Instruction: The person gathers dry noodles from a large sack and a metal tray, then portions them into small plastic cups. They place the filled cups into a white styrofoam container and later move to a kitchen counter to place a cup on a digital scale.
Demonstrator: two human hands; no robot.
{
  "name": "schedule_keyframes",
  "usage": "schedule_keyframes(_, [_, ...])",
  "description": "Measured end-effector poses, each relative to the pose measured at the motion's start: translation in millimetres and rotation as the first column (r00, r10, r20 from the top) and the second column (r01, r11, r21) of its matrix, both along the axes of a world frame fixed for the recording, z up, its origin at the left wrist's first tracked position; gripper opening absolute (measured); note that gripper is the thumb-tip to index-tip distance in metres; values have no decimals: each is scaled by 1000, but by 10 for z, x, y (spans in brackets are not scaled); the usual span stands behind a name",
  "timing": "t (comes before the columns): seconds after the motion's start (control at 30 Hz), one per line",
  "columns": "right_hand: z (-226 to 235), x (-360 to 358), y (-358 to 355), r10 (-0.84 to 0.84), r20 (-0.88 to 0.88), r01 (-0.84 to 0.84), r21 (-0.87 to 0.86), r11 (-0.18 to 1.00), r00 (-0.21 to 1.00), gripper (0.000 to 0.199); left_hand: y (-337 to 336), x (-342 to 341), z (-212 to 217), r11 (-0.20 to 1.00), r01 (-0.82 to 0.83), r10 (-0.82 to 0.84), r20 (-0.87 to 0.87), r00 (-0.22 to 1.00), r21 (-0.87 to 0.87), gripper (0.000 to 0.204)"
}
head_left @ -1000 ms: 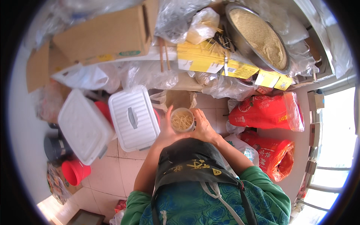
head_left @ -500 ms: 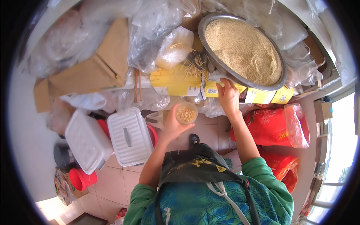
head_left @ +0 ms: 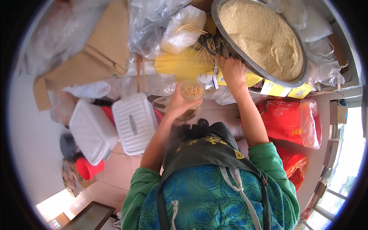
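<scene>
We see the small clear jar of toothpicks (head_left: 191, 94) held upright below the table edge, our left hand (head_left: 177, 104) wrapped around it. Our right hand (head_left: 232, 71) pinches at loose toothpicks (head_left: 205, 51) beside the metal basin of grain (head_left: 264, 38). A tilted jar could spill; a nudge might tip the basin.

**Crowded shelf, open floor**

Plastic bags (head_left: 153, 27), a yellow box (head_left: 180, 65) and the wide metal basin (head_left: 264, 38) pack the shelf edge. Below, white lidded tubs (head_left: 132, 122) block the left and red sacks (head_left: 291, 122) the right; bare tiles (head_left: 115, 168) remain between.
</scene>
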State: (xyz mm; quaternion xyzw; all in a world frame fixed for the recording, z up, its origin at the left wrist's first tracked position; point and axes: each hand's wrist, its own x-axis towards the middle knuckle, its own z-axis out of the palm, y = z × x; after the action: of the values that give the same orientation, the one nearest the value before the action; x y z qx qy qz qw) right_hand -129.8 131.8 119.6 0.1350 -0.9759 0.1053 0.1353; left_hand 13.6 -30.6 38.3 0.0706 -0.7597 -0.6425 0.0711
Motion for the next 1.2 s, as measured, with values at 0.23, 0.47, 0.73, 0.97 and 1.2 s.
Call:
schedule_keyframes(0.23, [-131,-89,-112,-100,24,100,-12,995,995,19,-209,-60,54,991,137,-137,32,990,1,86])
schedule_keyframes(0.47, [11,117,-51,-44,15,46,-121,992,999,21,-227,-150,65,981,191,-191,20,981,-25,86])
schedule_keyframes(0.73, [254,855,-202,350,271,-355,-30,934,897,21,-142,-174,328,955,292,-294,22,956,57,88])
schedule_keyframes(0.97, [223,353,-187,163,-20,-161,-299,940,987,17,-144,-169,279,982,187,-187,-4,982,19,88])
schedule_keyframes(1.2, [41,58,-188,33,93,-26,-76,997,995,17,-63,-263,146,980,197,-197,-30,980,13,89])
